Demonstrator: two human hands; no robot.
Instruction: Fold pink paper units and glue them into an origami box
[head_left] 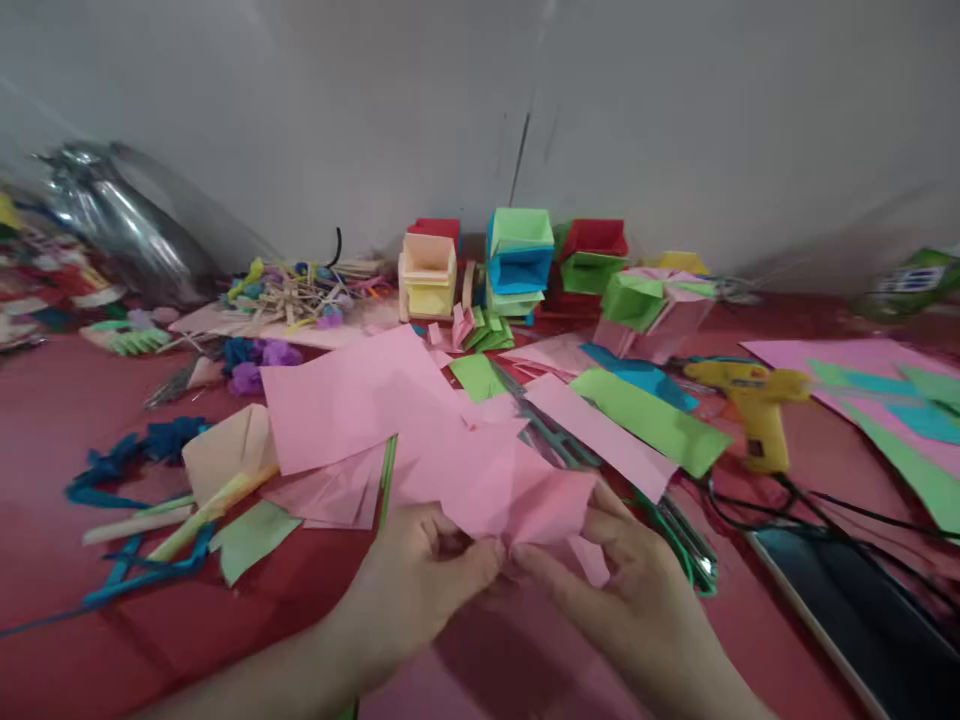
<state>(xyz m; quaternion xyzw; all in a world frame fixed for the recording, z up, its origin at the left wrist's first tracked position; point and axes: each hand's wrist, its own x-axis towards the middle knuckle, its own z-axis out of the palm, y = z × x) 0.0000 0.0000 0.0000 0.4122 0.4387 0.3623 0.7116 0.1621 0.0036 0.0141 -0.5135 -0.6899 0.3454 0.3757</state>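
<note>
Your pink sheet (487, 490) looks like matt, lightly creased paper, and the boxes (520, 270) before you share that dull paper finish. You have a glossy, mirror-like metal jug (124, 220), a yellow plastic glue gun (754, 400) and a smooth, shiny-faced phone (855, 620).

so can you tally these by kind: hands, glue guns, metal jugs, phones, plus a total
Left hand and right hand, both holding pink paper: 2
Glue gun: 1
Metal jug: 1
Phone: 1
Total: 5
</note>
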